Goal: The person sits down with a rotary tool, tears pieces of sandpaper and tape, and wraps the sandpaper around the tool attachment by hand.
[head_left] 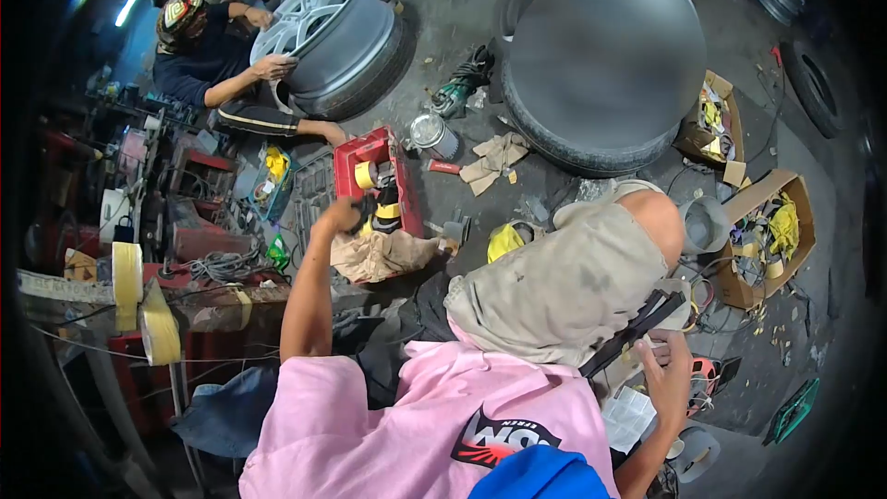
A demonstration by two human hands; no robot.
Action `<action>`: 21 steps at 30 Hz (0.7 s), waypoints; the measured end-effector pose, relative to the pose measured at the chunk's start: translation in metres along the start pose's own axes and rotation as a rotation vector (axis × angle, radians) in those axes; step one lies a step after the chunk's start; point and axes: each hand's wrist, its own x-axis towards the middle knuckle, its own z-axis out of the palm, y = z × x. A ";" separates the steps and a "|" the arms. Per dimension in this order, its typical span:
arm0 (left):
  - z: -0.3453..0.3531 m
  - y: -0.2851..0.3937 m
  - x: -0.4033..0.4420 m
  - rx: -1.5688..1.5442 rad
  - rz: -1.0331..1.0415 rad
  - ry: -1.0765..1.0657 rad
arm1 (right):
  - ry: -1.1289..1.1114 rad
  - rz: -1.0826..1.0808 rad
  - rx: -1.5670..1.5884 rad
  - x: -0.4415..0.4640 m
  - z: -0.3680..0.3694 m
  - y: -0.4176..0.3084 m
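Observation:
My left hand is at the near left edge of a red crate. Its fingers look dark and are partly hidden, so what they touch cannot be made out. Inside the crate are yellow tape rolls, and a tan cloth hangs over its near end. On the right, beside my thigh, my right hand has its fingers curled in; anything in them is too small to name. Long black strips lie just beyond it, and a printed white paper is below.
A co-worker handles a silver wheel rim resting on a tire. Ahead stands a large round form, blurred, on a tire. Cardboard boxes of scraps stand right; a metal can and brown cloth lie on the floor.

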 end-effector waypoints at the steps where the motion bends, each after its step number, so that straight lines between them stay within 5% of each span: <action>1: 0.026 -0.043 0.033 -0.047 -0.077 -0.051 | 0.009 -0.001 -0.002 -0.001 -0.002 0.005; 2: 0.049 -0.079 0.054 -0.075 -0.012 -0.050 | 0.038 0.028 -0.045 -0.002 -0.004 0.010; 3: 0.057 -0.081 0.050 0.217 0.029 -0.003 | 0.069 0.063 -0.089 -0.005 -0.005 0.013; 6: 0.105 -0.137 0.073 -0.237 0.104 0.388 | 0.106 -0.053 -0.180 -0.008 -0.004 0.027; 8: 0.099 -0.119 0.072 -0.263 0.075 0.227 | 0.118 -0.007 -0.174 -0.012 0.003 0.028; 9: 0.096 -0.139 0.098 -0.149 0.310 0.139 | 0.090 0.020 -0.150 -0.012 0.004 0.027; 10: 0.103 -0.162 0.134 -0.095 0.279 0.173 | 0.057 0.064 -0.148 -0.010 0.006 0.027; 11: 0.084 -0.129 0.129 0.135 0.114 0.080 | 0.077 0.104 -0.095 -0.013 0.013 0.031; 12: 0.080 -0.123 0.135 0.071 0.337 0.260 | 0.091 0.129 -0.036 -0.014 0.015 0.033; 14: 0.065 -0.065 0.125 0.042 0.360 0.490 | 0.140 0.160 0.066 -0.016 0.013 0.038; 19: -0.009 0.149 0.038 -0.101 0.932 0.469 | 0.368 0.257 0.157 -0.023 0.001 0.087; 21: -0.018 0.259 -0.048 -0.181 0.927 0.480 | 0.465 0.332 0.106 -0.030 0.003 0.125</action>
